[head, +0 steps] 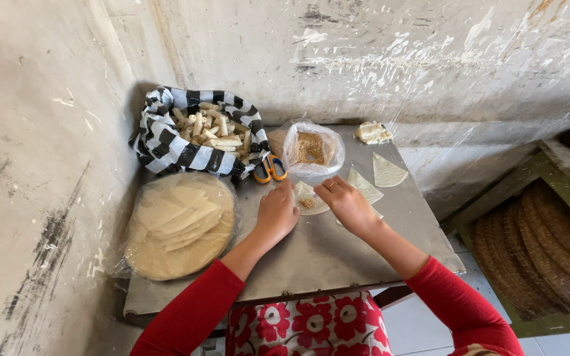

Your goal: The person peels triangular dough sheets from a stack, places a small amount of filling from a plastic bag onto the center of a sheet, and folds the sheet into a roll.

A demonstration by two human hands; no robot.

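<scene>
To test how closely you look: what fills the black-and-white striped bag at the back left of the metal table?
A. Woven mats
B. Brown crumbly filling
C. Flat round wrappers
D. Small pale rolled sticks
D: the striped bag lies open and is heaped with small pale rolled sticks; the flat round wrappers sit stacked apart, in front of it.

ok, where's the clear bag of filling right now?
Head view: the clear bag of filling sits open at the table's far edge, just beyond both hands, right of the striped bag of finished rolls, with orange-blue scissors at its left.
</scene>
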